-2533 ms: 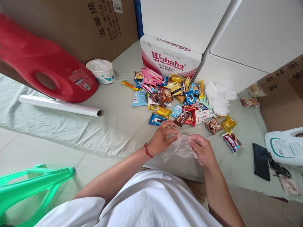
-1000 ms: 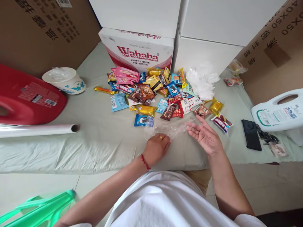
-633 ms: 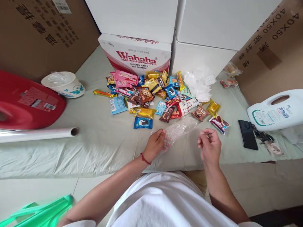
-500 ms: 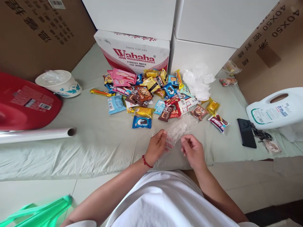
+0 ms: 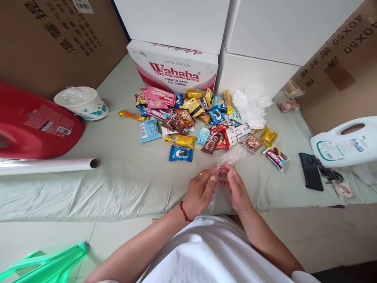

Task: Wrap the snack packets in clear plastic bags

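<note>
A crumpled clear plastic bag (image 5: 235, 155) stretches from my hands toward the snack pile. My left hand (image 5: 200, 192) is closed on it, thumb against the fingers. My right hand (image 5: 238, 190) meets it from the other side, its curled fingertips on the film close to the left fingers. Just beyond lies a heap of small wrapped snacks: a blue cookie packet (image 5: 180, 153), a yellow-wrapped cake (image 5: 183, 141), a brown cocoa packet (image 5: 210, 144) and a pink wafer packet (image 5: 160, 97). A purple-and-white packet (image 5: 276, 158) rests to the right.
White crumpled plastic bags (image 5: 251, 106) lie behind the snacks, before a Wahaha carton (image 5: 176, 72) and white boxes. On the left are a paper tub (image 5: 92, 108), a red jug (image 5: 55, 122) and a film roll (image 5: 53, 166). A phone (image 5: 311, 171) and white detergent bottle (image 5: 344, 143) are on the right.
My hands have come together: the right hand has moved in to the left one and onto the plastic bag. The camera view has shifted slightly.
</note>
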The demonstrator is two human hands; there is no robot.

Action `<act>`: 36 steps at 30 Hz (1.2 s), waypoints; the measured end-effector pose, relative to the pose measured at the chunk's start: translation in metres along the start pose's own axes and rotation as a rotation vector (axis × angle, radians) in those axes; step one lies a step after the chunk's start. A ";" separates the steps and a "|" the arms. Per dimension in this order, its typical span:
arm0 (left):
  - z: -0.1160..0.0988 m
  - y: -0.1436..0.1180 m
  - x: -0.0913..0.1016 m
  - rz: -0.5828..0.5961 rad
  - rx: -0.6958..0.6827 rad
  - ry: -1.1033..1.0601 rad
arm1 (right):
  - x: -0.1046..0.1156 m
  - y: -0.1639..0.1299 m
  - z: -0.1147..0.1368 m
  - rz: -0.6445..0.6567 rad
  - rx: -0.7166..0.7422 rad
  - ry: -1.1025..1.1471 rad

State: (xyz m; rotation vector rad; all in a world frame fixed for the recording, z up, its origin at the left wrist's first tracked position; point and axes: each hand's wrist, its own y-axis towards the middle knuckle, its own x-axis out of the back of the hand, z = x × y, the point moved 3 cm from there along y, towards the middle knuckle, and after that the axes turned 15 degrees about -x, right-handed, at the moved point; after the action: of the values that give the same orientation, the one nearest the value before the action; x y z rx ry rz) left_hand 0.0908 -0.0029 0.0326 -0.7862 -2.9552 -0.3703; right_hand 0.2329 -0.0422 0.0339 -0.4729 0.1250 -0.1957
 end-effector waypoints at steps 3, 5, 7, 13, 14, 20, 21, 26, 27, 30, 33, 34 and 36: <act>-0.002 -0.002 -0.003 0.099 -0.178 0.245 | 0.000 0.002 -0.001 -0.045 -0.028 0.008; 0.003 -0.002 -0.006 0.099 -0.153 0.269 | 0.000 0.004 -0.004 -0.134 -0.032 0.016; 0.010 -0.002 -0.008 0.036 -0.031 0.216 | -0.001 0.006 -0.008 -0.181 -0.014 0.022; 0.022 0.007 -0.007 -0.128 0.198 -0.028 | -0.008 0.004 -0.013 -0.043 0.048 -0.159; 0.021 0.010 -0.005 -0.159 0.172 -0.022 | -0.008 0.003 -0.013 -0.032 0.051 -0.163; 0.010 0.008 0.029 -0.495 0.268 -0.232 | 0.007 -0.003 -0.010 -0.163 -0.031 0.171; 0.008 0.004 0.036 -0.552 0.319 -0.332 | 0.010 -0.003 -0.010 -0.152 -0.063 0.254; 0.000 -0.018 0.069 -0.743 0.422 -0.612 | 0.018 -0.003 -0.010 -0.053 -0.225 0.406; -0.001 -0.024 0.076 -0.790 0.421 -0.602 | 0.019 -0.002 -0.010 -0.049 -0.233 0.394; -0.001 -0.044 0.093 -0.889 0.453 -0.599 | 0.026 0.003 -0.009 -0.019 -0.255 0.321; 0.002 -0.062 0.100 -0.887 0.511 -0.592 | 0.034 0.010 -0.008 0.060 -0.341 0.211; 0.004 -0.067 0.100 -0.881 0.522 -0.577 | 0.037 0.013 -0.008 0.082 -0.368 0.159; 0.007 -0.074 0.098 -0.850 0.528 -0.537 | 0.046 0.021 -0.006 0.101 -0.379 0.018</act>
State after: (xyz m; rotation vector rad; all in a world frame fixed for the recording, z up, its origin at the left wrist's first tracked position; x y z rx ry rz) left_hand -0.0314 -0.0161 0.0214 0.5363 -3.4402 0.6919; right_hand 0.2805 -0.0364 0.0157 -0.8401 0.2046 -0.0757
